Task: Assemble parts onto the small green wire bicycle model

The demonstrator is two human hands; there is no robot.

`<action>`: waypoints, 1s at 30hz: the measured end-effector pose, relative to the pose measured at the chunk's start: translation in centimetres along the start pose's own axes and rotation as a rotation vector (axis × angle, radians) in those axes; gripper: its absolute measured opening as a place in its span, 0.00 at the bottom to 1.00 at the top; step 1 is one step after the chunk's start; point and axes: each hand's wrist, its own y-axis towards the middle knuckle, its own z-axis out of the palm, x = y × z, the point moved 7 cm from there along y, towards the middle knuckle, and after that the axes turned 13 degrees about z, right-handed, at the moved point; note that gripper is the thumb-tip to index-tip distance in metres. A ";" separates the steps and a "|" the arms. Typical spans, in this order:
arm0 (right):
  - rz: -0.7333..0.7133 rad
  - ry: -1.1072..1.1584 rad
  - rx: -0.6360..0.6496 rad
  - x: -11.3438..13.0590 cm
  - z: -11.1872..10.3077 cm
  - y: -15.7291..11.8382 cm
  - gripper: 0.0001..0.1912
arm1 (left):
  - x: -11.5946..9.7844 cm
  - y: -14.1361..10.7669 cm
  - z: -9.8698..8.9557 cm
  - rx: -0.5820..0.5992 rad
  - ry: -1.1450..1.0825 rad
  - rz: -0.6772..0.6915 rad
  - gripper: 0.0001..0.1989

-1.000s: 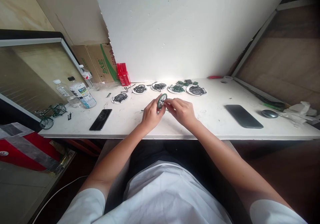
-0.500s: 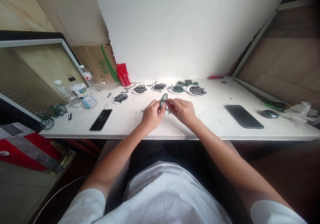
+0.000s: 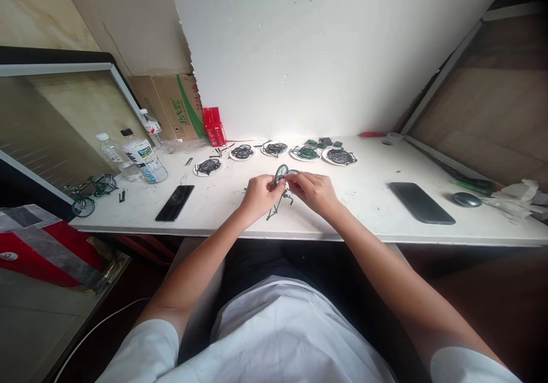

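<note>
Between its thumb and fingers my left hand (image 3: 260,196) pinches a small toy bicycle wheel (image 3: 281,173) with a green rim, held upright. My right hand (image 3: 315,192) is closed beside it, fingertips at the wheel's hub; what they pinch is hidden. A second spoked wheel (image 3: 293,172) shows partly behind the right fingers. Below and between my hands is a thin dark green bicycle frame (image 3: 278,205); whether it is held or lies on the table I cannot tell.
Several plates of small parts, one with green frames (image 3: 305,153), line the back of the white table (image 3: 359,212). At left are a small green bicycle (image 3: 103,185), bottles (image 3: 148,160) and a phone (image 3: 174,203). A dark phone-like slab (image 3: 422,202) and mouse (image 3: 466,200) are at right.
The wheel has turned to show more of its spoked face and sits slightly lower. The green frame and second wheel show more clearly around my hands. The view has shifted slightly.
</note>
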 end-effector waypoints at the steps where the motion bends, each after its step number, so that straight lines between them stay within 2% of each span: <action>1: 0.006 -0.002 -0.003 0.0 0.0 0.0 0.08 | 0.2 0.0 0.1 0.001 -0.018 -0.002 0.21; 7: 0.049 0.000 0.027 0.0 -0.3 0.4 0.08 | 0.8 0.1 0.2 0.028 -0.094 -0.008 0.20; 12: 0.108 0.039 0.042 -0.3 -0.3 0.5 0.08 | -0.7 0.4 -0.7 0.017 -0.004 0.079 0.15; 16: 0.180 0.114 0.034 -0.7 0.1 0.4 0.09 | -1.4 0.5 -1.3 -0.027 -0.059 0.114 0.11; 20: 0.193 0.130 0.031 -0.8 0.3 0.2 0.10 | -0.7 0.3 -0.5 0.054 -0.154 0.033 0.14; 24: 0.193 0.114 0.011 -0.8 0.2 0.2 0.11 | -0.2 0.0 0.2 0.043 -0.220 -0.027 0.16; 30: 0.373 0.242 0.073 -1.7 0.6 0.3 0.14 | 0.2 -0.2 0.8 0.035 -0.196 -0.015 0.14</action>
